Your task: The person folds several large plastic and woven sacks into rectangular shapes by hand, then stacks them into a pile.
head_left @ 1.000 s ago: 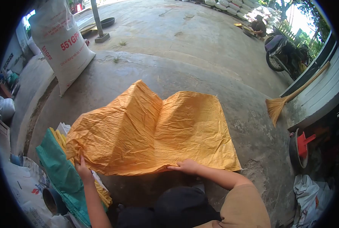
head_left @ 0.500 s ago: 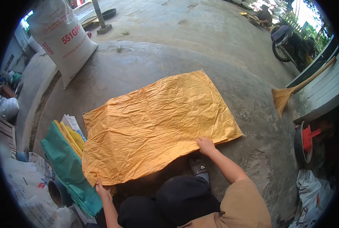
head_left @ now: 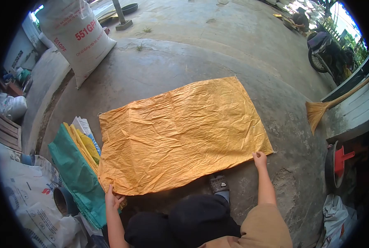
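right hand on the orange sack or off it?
Touching. The head view shows the right hand with its fingers on the near right corner of the orange sack, which lies flat on the concrete floor.

The orange sack [head_left: 180, 136] hides part of the folded sacks [head_left: 79, 165] beneath it.

The big orange sack [head_left: 184, 134] lies flat and spread out on the grey concrete floor [head_left: 217, 49]. It is empty and full of wrinkles. Its left edge rests just beside the green sack [head_left: 75, 173].
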Demonstrator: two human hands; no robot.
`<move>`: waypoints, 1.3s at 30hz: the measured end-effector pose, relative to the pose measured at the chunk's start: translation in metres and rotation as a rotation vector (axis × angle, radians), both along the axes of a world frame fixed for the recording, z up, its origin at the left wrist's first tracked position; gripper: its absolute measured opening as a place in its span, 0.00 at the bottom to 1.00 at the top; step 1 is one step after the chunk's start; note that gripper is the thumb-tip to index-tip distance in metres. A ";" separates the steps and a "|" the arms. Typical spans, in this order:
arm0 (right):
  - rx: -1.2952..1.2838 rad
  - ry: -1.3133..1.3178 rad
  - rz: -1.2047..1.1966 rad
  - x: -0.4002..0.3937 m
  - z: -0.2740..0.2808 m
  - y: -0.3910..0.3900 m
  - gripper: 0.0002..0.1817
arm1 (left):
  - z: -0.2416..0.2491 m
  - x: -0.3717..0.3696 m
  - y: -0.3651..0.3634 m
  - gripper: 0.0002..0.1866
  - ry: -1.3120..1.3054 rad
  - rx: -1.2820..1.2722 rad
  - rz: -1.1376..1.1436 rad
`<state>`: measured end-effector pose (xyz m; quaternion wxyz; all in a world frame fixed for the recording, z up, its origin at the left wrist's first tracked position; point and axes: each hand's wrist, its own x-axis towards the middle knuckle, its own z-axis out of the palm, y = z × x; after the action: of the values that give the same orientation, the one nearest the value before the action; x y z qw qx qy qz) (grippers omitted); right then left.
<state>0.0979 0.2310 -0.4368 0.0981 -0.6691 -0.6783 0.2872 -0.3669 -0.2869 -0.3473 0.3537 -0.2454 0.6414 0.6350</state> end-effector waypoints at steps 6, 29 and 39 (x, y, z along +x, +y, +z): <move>-0.403 0.402 -0.950 0.025 -0.018 0.016 0.37 | -0.004 -0.011 0.012 0.25 -0.020 -0.018 -0.155; 0.336 0.972 -0.883 -0.005 0.015 0.086 0.15 | -0.019 -0.058 0.031 0.15 0.252 -0.025 -0.003; 0.372 0.818 -0.990 0.046 0.018 0.084 0.20 | -0.065 -0.082 0.034 0.12 0.353 -0.203 -0.156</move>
<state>0.1442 0.3147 -0.4192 0.5814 -0.7108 -0.2375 0.3169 -0.4484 -0.2530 -0.4126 0.2574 -0.1146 0.7712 0.5708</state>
